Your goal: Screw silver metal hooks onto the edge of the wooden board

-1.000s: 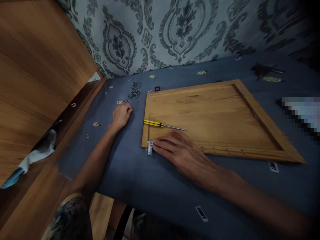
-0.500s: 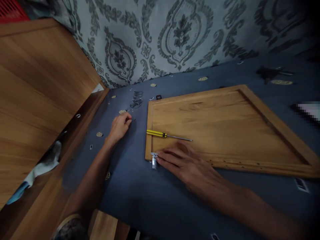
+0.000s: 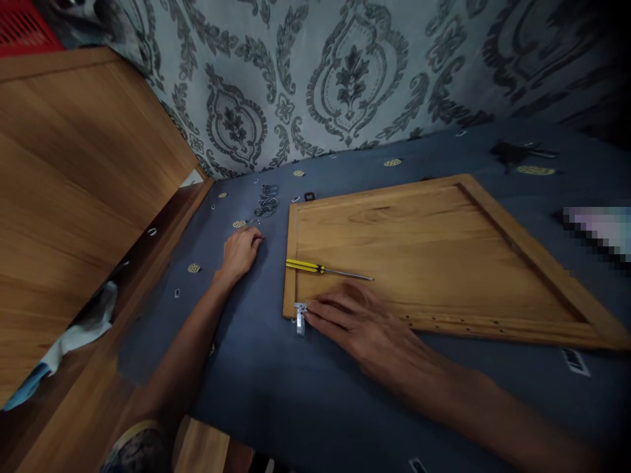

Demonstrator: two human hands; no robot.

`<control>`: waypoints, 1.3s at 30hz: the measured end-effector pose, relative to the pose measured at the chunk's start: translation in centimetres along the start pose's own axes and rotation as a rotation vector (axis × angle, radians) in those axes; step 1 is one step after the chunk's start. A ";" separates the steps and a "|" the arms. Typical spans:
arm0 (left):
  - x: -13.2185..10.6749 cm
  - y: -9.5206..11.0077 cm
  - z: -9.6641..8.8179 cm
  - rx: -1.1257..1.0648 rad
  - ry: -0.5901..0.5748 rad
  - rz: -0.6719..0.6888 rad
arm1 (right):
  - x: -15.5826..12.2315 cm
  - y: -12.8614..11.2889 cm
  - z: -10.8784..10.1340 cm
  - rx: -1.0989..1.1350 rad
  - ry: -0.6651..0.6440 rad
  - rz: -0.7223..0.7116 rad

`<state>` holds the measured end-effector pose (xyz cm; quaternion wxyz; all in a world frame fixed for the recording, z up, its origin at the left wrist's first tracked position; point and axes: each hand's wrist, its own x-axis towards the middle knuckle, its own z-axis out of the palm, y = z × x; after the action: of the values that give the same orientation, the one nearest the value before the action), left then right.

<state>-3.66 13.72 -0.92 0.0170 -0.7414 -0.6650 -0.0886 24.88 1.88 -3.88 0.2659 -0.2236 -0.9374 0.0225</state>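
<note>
A framed wooden cabinet door panel [image 3: 424, 243] lies flat on the blue patterned cloth. At its near left corner sits a silver metal hinge [image 3: 300, 318], its arm sticking out past the panel's edge. My right hand [image 3: 365, 328] rests over the panel, fingertips closed on the hinge. A yellow and black screwdriver [image 3: 305, 266] lies on the panel, its shaft pointing right. Left of the panel, my left hand [image 3: 240, 253] is down on the cloth, thumb and finger pinched on a small dark screw [image 3: 263, 237]. Tiny loose pieces [image 3: 255, 221] lie just beyond it.
More metal hardware [image 3: 267, 205] lies behind my left hand. A small black square piece [image 3: 309, 196] is by the panel's far edge. A dark tool [image 3: 522, 152] lies far right. A wooden board [image 3: 89, 197] stands along the left; a patterned curtain [image 3: 345, 72] hangs behind.
My left fingers have closed on the small screw that lay beside them on the cloth. My right hand stays at the hinge. The whole view has shifted slightly.
</note>
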 end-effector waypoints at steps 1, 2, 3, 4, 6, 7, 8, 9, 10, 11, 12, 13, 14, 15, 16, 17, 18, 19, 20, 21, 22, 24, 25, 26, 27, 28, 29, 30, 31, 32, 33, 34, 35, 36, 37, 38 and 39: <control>0.1 0.0 0.0 0.010 -0.011 -0.004 | 0.0 0.0 -0.1 0.002 -0.005 0.004; 0.2 0.1 0.0 0.019 -0.022 -0.006 | 0.1 -0.1 -0.1 0.004 -0.009 0.007; 0.3 0.1 -0.1 0.028 -0.033 -0.008 | 0.1 -0.1 -0.1 0.004 -0.015 0.010; 0.4 0.1 -0.2 0.036 -0.043 -0.009 | 0.1 0.0 -0.1 0.000 -0.017 0.011; 0.3 0.1 -0.5 0.051 -0.064 -0.012 | 0.0 0.1 0.0 -0.005 -0.019 0.005; 0.2 0.1 -0.8 0.055 -0.075 -0.013 | 0.0 0.1 0.1 -0.008 -0.021 0.004; 0.0 0.1 -1.2 0.056 -0.087 -0.013 | 0.0 0.1 0.1 -0.008 -0.028 0.003; -0.3 0.1 -1.7 0.052 -0.100 -0.012 | 0.0 0.1 0.1 -0.006 -0.035 0.006; -0.7 0.1 -2.3 0.042 -0.117 -0.004 | 0.0 0.1 0.1 -0.003 -0.042 0.008; -1.1 0.2 -2.9 0.027 -0.137 0.008 | 0.1 0.0 0.0 0.000 -0.050 0.012; -1.7 0.4 -3.6 0.003 -0.164 0.029 | 0.1 0.0 -0.1 0.001 -0.054 0.018; -2.3 0.7 -4.3 -0.029 -0.206 0.065 | 0.2 -0.1 -0.2 0.008 -0.058 0.015; -2.9 1.1 -4.9 -0.068 -0.261 0.110 | 0.2 -0.2 -0.4 0.010 -0.063 0.022; -3.6 1.6 -5.6 -0.109 -0.325 0.153 | 0.3 -0.2 -0.5 0.012 -0.064 0.025; -4.3 2.1 -6.2 -0.149 -0.383 0.192 | 0.3 -0.2 -0.6 0.017 -0.071 0.025; -5.0 2.7 -6.7 -0.185 -0.434 0.229 | 0.4 -0.2 -0.6 0.019 -0.083 0.025; -5.6 3.2 -7.1 -0.235 -0.494 0.282 | 0.4 -0.2 -0.7 0.021 -0.092 0.023; -6.1 3.7 -7.4 -0.341 -0.559 0.367 | 0.4 -0.2 -0.7 0.021 -0.099 0.021; -6.6 4.2 -7.6 -0.421 -0.608 0.420 | 0.4 -0.2 -0.7 0.019 -0.102 0.021; -6.9 4.6 -7.6 -0.475 -0.644 0.446 | 0.3 -0.1 -0.7 0.019 -0.101 0.021; -7.2 4.9 -7.6 -0.516 -0.673 0.461 | 0.3 -0.1 -0.6 0.021 -0.098 0.020; -7.4 5.3 -7.4 -0.544 -0.712 0.455 | 0.2 -0.1 -0.6 0.031 -0.095 0.017; -7.4 5.4 -7.3 -0.548 -0.727 0.452 | 0.1 0.0 -0.6 0.039 -0.100 0.014; -7.4 5.5 -7.2 -0.548 -0.738 0.450 | 0.0 0.0 -0.5 0.047 -0.103 0.011; -7.4 5.6 -7.1 -0.545 -0.746 0.447 | 0.0 0.0 -0.5 0.053 -0.104 0.011; -7.3 5.7 -7.1 -0.540 -0.752 0.443 | 0.0 0.0 -0.5 0.059 -0.102 0.013; -7.3 5.8 -7.0 -0.532 -0.756 0.438 | -0.1 0.0 -0.5 0.062 -0.100 0.015; -7.2 5.8 -7.1 -0.524 -0.761 0.434 | -0.1 -0.1 -0.4 0.063 -0.095 0.016; -7.1 5.9 -7.1 -0.515 -0.767 0.431 | -0.1 -0.1 -0.4 0.061 -0.094 0.018; -7.1 6.0 -7.2 -0.505 -0.775 0.430 | 0.0 -0.1 -0.4 0.058 -0.092 0.019; -7.1 6.0 -7.2 -0.498 -0.781 0.431 | 0.0 -0.2 -0.4 0.057 -0.097 0.021; -7.1 6.1 -7.2 -0.492 -0.787 0.432 | 0.0 -0.3 -0.4 0.057 -0.099 0.024; -7.1 6.1 -7.3 -0.487 -0.791 0.431 | 0.1 -0.3 -0.3 0.055 -0.093 0.030; -7.0 6.2 -7.3 -0.482 -0.794 0.428 | 0.1 -0.4 -0.3 0.053 -0.085 0.037; -7.0 6.2 -7.3 -0.477 -0.798 0.424 | 0.1 -0.4 -0.3 0.050 -0.073 0.041; -6.9 6.2 -7.3 -0.472 -0.802 0.421 | 0.1 -0.5 -0.2 0.046 -0.061 0.041; -6.8 6.3 -7.3 -0.468 -0.807 0.417 | 0.1 -0.5 -0.2 0.042 -0.053 0.040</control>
<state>1.10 5.26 5.78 -0.3904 -0.8174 -0.4189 0.0637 24.72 1.45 -3.64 0.2452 -0.2363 -0.9387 0.0534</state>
